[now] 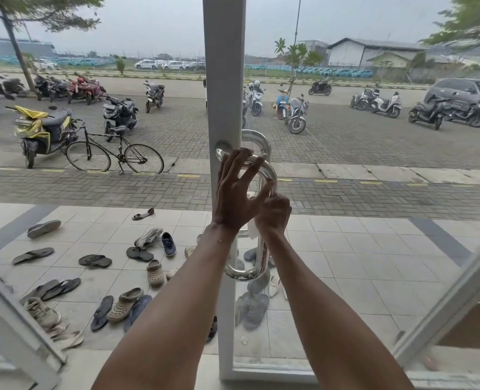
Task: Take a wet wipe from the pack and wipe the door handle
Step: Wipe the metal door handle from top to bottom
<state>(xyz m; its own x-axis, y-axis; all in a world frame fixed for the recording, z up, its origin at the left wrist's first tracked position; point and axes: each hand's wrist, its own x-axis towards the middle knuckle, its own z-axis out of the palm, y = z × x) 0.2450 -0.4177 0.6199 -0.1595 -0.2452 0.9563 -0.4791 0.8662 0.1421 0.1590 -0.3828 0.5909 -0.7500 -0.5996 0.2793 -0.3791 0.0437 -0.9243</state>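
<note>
Handle [260, 258] of polished chrome curves under left hand [233, 198], grip splayed wide; right hand [274, 215] clasps crumpled white wipe [252, 230].

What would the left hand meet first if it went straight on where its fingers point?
The handle: the left hand points at its top bend and seems to touch it. Behind lies the door frame; depth is unclear.

Tiled floor [345, 263] w/ scattered sandals [95, 260] (plus sneakers [168, 243]).
</note>
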